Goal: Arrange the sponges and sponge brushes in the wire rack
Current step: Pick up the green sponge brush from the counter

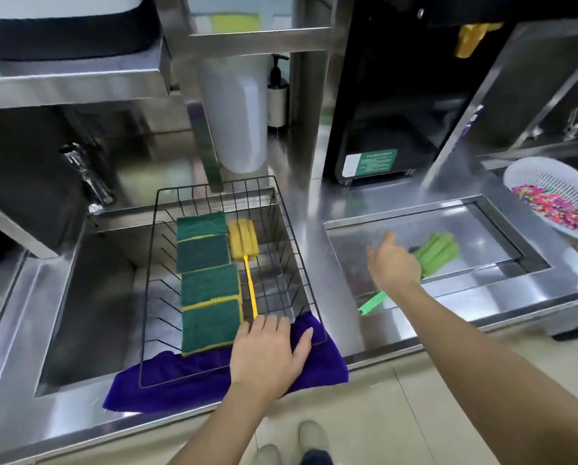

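Note:
A black wire rack (282, 209) sits over the left sink. Inside it lie several green-and-yellow sponges (209, 284) in a row, and beside them a yellow sponge brush (243, 241) with its thin handle pointing toward me. My left hand (270, 352) rests flat on the rack's near edge, fingers spread over the end of the yellow handle. A green sponge brush (437, 251) lies in the shallow right basin, its green handle (373, 304) sticking out below. My right hand (393, 261) hovers over it, fingers loosely apart, holding nothing.
A purple cloth (321, 360) lies under the rack's front edge. A white colander (555, 193) with colourful bits sits at the far right. A tap (86, 176) stands behind the left sink, with a white cylinder (237, 105) and a soap dispenser (277, 92) behind the rack.

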{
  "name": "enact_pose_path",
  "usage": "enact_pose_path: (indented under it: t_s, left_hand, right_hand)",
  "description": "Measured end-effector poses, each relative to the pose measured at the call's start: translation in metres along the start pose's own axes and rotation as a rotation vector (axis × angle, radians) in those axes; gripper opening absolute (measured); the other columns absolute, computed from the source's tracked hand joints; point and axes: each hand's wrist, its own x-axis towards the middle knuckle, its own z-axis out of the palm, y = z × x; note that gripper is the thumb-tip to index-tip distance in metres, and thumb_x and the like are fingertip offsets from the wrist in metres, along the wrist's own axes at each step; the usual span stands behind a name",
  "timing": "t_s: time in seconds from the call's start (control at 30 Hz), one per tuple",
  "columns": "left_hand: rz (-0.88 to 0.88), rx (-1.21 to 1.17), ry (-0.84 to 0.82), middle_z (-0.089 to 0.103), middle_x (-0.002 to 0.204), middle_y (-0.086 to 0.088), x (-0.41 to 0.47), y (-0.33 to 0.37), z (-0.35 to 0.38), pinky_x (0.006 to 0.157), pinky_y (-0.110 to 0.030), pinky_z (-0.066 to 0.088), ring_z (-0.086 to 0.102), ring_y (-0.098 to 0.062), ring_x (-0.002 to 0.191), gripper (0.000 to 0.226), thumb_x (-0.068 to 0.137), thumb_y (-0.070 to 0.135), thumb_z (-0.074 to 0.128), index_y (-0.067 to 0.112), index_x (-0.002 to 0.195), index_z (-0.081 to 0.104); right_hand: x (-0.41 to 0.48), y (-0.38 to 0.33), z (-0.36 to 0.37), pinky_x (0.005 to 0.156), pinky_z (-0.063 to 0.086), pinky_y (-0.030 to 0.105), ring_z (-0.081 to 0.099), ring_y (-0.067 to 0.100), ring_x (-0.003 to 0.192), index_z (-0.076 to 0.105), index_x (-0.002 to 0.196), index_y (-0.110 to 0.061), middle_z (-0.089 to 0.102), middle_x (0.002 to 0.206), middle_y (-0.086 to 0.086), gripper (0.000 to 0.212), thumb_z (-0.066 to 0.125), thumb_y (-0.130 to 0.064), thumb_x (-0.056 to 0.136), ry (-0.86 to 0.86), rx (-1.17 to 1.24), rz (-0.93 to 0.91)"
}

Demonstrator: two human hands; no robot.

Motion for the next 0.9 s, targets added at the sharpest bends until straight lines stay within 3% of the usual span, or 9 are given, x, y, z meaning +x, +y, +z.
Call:
enact_pose_path:
  t_s: [0.27, 0.4, 0.57, 0.77, 0.9]
  left_hand:
    - [0.137, 0.001, 0.062, 0.056, 0.061, -0.006, -0.005, -0.002, 0.009, 0.052, -0.036, 0.045, 0.055, -0.028, 0.057, 0.052, 0.094, 0.046, 0.034, 0.010, 0.067, 0.061]
    - [0.141, 0.007, 0.101, 0.054, 0.060, -0.005, -0.006, -0.003, 0.010, 0.052, -0.036, 0.043, 0.053, -0.027, 0.056, 0.051, 0.094, 0.045, 0.036, 0.011, 0.065, 0.059]
    - [0.132, 0.010, 0.106, 0.055, 0.061, -0.003, -0.009, -0.003, 0.006, 0.051, -0.034, 0.043, 0.053, -0.024, 0.055, 0.049, 0.094, 0.045, 0.037, 0.012, 0.066, 0.061]
    - [0.154, 0.003, 0.114, 0.057, 0.062, -0.004, -0.009, -0.006, 0.005, 0.051, -0.032, 0.044, 0.055, -0.023, 0.056, 0.049, 0.092, 0.046, 0.037, 0.012, 0.067, 0.061]
    - [0.140, 0.014, 0.134, 0.056, 0.061, -0.005, -0.013, -0.010, 0.006, 0.050, -0.032, 0.043, 0.054, -0.025, 0.055, 0.050, 0.093, 0.048, 0.038, 0.012, 0.067, 0.060]
  right_hand:
    - [-0.010, 0.044, 0.012, 0.095, 0.043, 0.043, 0.057, 0.038, 0.117, 0.022, 0.140, 0.001, 0.059, 0.126, 0.023, 0.057, 0.041, -0.027, 0.093, -0.119, 0.005, 0.173]
    - [-0.010, 0.045, 0.015, 0.099, 0.038, 0.041, 0.055, 0.039, 0.118, 0.024, 0.135, 0.001, 0.059, 0.126, 0.025, 0.054, 0.044, -0.023, 0.092, -0.136, 0.094, 0.244]
    - [-0.004, 0.048, 0.024, 0.098, 0.039, 0.044, 0.056, 0.040, 0.116, 0.015, 0.138, 0.007, 0.059, 0.125, 0.025, 0.065, 0.051, -0.013, 0.089, -0.034, 0.207, 0.346]
    - [0.001, 0.040, 0.004, 0.091, 0.042, 0.046, 0.055, 0.047, 0.110, 0.031, 0.127, 0.004, 0.057, 0.119, 0.033, 0.043, 0.048, -0.001, 0.088, 0.147, 0.602, 0.371]
    - [0.002, 0.018, -0.018, 0.092, 0.040, 0.040, 0.053, 0.041, 0.114, 0.035, 0.130, 0.003, 0.056, 0.124, 0.027, 0.041, 0.046, -0.002, 0.091, 0.255, 0.780, 0.320]
